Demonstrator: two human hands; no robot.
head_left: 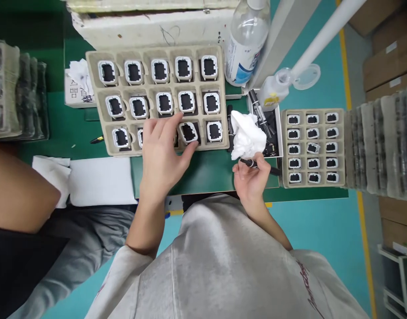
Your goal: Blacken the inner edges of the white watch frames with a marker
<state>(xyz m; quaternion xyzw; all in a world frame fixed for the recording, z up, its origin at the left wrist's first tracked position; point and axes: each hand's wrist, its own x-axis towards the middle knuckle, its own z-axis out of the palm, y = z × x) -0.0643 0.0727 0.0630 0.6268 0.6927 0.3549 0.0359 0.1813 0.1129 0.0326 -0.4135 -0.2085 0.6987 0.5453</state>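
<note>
A beige molded tray holds rows of small white square frames with dark centres, which look like watch cases. My left hand reaches over its bottom row. Thumb and forefinger close around one watch case, which sits slightly tilted in its pocket; the hand partly covers the pockets beside it. A black marker pen is held between the fingers of my right hand, over the table edge. Just above that hand lies a crumpled white tissue.
A box of markers, a clear bottle and a small open bottle stand behind the tissue. A second filled tray is at right, beside stacked trays. At left are another person's arm and a white pad.
</note>
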